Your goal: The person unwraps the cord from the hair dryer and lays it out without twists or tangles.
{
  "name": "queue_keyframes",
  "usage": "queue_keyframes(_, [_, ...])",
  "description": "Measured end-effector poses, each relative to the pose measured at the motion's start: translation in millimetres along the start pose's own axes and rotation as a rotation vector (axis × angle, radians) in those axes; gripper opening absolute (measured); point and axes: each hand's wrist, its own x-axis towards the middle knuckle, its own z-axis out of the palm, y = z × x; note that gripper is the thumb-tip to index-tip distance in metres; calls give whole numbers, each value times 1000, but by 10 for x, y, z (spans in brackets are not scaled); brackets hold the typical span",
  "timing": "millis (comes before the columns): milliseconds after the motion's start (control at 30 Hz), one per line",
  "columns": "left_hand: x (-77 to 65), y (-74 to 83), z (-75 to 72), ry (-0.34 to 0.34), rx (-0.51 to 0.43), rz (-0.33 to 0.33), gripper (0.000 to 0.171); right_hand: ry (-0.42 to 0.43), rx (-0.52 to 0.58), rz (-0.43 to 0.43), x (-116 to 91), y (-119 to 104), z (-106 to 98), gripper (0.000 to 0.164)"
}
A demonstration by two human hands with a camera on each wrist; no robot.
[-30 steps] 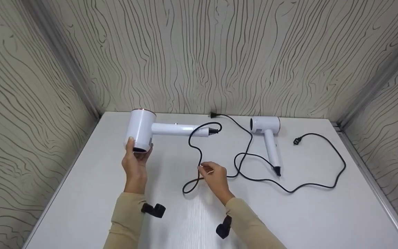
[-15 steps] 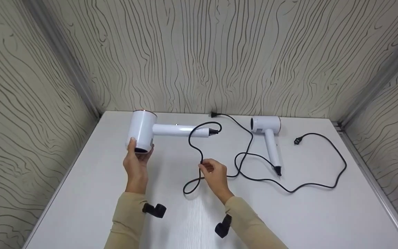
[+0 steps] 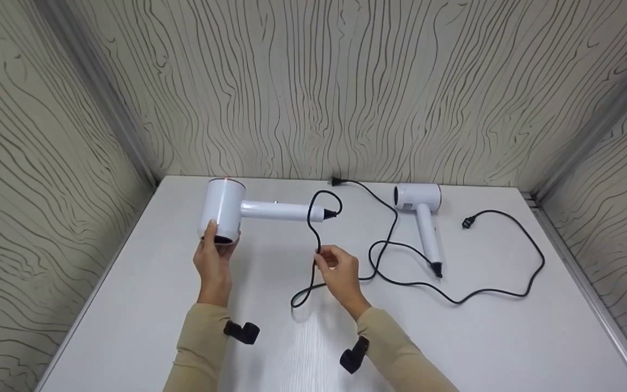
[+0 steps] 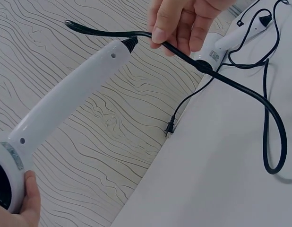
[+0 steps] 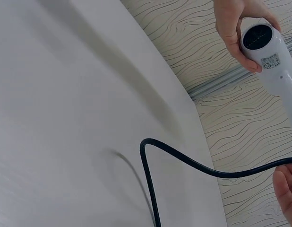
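A white hair dryer [image 3: 223,207] is held up above the table by my left hand [image 3: 214,272], which grips the barrel near its dark end. Its handle points right, as the head view shows. From the handle's tip a black power cord [image 3: 314,231] loops up and over, then down to my right hand [image 3: 342,275]. Thumb and fingers of that hand pinch the cord, seen closely in the left wrist view, where a thicker lump [image 4: 203,66] sits on the cord just past the fingers. Below the hand, another loop of cord hangs near the tabletop.
A second white hair dryer [image 3: 419,197] lies at the back right of the white table [image 3: 150,305]. Its black cord [image 3: 458,301] snakes across the right side, crossing the first cord. One plug [image 3: 337,181] rests at the back edge, another plug [image 3: 468,221] farther right. Patterned walls enclose the table.
The held hair dryer has dropped slightly, its handle tip now lower and a little to the left. My right hand has risen slightly with the cord, and the cord's upper loop has narrowed.
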Motion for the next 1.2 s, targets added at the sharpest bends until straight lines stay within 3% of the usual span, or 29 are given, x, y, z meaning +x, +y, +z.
queue_keyframes(133, [31, -6, -29, 3, -6, -15, 70, 8, 46, 20, 24, -15, -20, 7])
queue_keyframes(533, [113, -39, -143, 43, -20, -49, 75, 29, 198, 245, 92, 2, -77, 13])
queue_keyframes(933, [180, -75, -219, 61, -51, -85, 78, 56, 283, 348, 120, 53, -98, 16])
queue_keyframes(1200, [233, -115, -266, 90, -61, -92, 80, 67, 271, 388, 117, 116, -128, 17])
